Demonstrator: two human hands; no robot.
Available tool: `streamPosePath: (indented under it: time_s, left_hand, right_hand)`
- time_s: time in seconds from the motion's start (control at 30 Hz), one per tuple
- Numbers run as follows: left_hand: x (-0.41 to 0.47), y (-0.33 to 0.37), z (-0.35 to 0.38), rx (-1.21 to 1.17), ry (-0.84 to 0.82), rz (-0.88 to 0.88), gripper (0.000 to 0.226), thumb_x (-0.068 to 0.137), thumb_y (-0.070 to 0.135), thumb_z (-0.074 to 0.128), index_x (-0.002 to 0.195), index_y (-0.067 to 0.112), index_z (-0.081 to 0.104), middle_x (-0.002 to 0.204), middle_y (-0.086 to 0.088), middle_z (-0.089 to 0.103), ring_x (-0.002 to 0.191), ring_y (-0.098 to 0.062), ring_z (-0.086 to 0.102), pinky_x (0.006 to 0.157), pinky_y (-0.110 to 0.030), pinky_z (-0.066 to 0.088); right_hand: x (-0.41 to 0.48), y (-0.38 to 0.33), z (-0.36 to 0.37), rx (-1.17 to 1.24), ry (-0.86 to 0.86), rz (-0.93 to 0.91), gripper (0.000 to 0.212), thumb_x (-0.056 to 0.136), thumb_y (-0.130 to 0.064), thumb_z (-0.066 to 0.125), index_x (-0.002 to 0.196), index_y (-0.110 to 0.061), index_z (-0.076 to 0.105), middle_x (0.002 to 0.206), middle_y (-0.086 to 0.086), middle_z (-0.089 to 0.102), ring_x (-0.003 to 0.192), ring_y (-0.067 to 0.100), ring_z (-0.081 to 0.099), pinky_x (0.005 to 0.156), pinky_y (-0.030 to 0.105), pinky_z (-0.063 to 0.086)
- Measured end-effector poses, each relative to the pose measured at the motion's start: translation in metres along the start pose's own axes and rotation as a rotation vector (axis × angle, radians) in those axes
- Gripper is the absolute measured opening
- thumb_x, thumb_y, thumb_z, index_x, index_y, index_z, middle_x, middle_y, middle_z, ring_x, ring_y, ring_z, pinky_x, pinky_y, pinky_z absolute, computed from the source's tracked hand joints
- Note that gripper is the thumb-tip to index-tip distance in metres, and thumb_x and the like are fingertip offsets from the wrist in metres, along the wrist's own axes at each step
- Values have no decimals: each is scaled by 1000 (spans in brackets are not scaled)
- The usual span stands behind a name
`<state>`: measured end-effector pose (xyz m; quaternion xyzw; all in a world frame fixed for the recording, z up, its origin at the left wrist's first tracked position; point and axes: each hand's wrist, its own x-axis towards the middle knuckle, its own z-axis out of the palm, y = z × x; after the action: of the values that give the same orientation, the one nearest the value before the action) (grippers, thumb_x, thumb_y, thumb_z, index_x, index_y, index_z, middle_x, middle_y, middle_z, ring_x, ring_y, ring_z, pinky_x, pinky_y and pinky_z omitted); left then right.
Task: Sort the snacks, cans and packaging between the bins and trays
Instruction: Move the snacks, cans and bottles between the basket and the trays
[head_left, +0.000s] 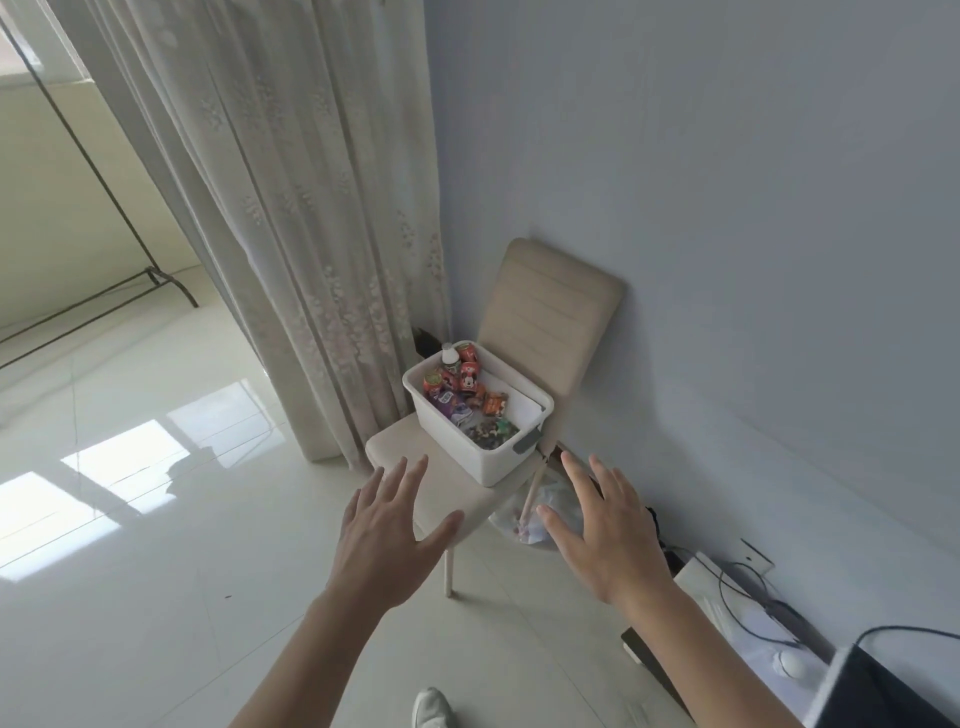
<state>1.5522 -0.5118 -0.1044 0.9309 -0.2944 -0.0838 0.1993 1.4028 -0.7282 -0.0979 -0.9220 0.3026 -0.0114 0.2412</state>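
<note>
Bin (457, 447) beyond outstretched, splayed hands (382, 540) (610, 535)

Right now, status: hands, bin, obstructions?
Hands open, empty: left hand, right hand, short of white bin. It holds snacks, cans; sits on beige chair. Nothing blocking.

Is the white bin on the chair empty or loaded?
Loaded: the white bin holds red cans, snack packets and a white-capped bottle; no lid on it.
</note>
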Motion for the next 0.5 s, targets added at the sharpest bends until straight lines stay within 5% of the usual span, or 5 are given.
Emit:
streamPosePath:
  time_s: [0.2,0.37,0.5]
  left_hand:
    - [75,-12,23,-26,-60,3,86,91,80,36,162,39,9,171,10,12,158,-16,3,127,-40,8]
    - [155,-22,30,-63,-106,7,87,91,79,36,162,38,9,170,10,13,158,-17,5,127,-42,10]
    - [220,-27,30,-89,-128,49,85,92,77,39,162,39,10,170,9,16,158,-18,8,127,-41,10]
  right_hand:
    - [68,11,17,-32,-18,36,75,94,-72,34,159,-43,9,169,-1,13,156,25,11,123,47,23]
    - [134,8,20,-34,-38,84,86,83,-81,19,159,-43,8,169,-1,14,155,25,13,123,45,25]
    - [194,-1,18,23,-26,115,76,94,-72,34,160,-40,13,168,0,19,155,22,16,123,44,26]
